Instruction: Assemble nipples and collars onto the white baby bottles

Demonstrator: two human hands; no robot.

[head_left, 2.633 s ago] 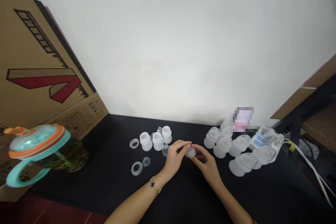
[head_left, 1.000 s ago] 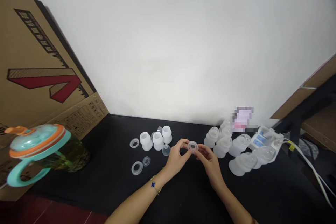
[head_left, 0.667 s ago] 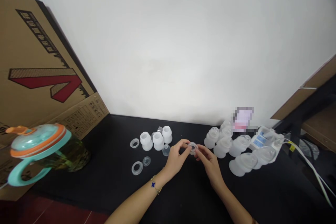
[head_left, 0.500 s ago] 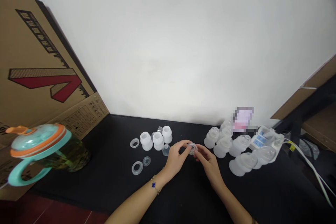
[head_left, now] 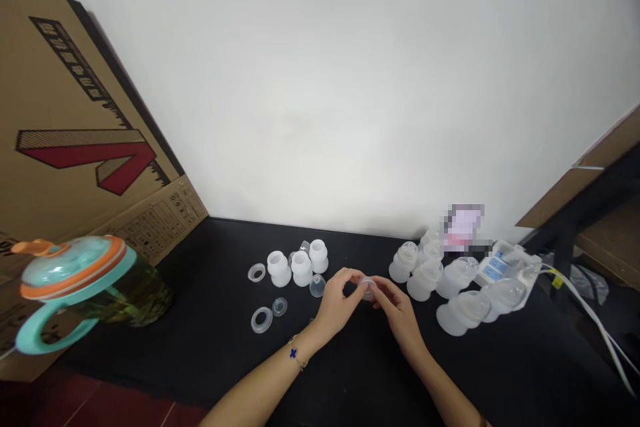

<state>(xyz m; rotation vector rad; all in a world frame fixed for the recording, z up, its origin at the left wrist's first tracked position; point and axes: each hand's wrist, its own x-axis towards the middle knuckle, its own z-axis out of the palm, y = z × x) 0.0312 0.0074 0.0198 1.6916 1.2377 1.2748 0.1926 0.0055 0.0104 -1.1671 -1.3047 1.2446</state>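
My left hand and my right hand meet over the table's middle, both closed on a clear bottle collar ring. Both thumbs press at its near side; whether a teat sits inside is hard to make out. Left of my hands stand three white open-necked bottles. A clear silicone teat lies close to my left wrist, and another teat rests beside a loose collar ring. A second loose ring lies farther back. To the right stand several capped baby bottles.
A large teal-lidded jug stands at the left before a cardboard box. White cables run from a white power strip at the right. A pixelated pink object leans near the wall.
The collar ring has tipped flatter between my fingers, and my thumbs have come closer together on it. The bottles and loose parts stay where they were.
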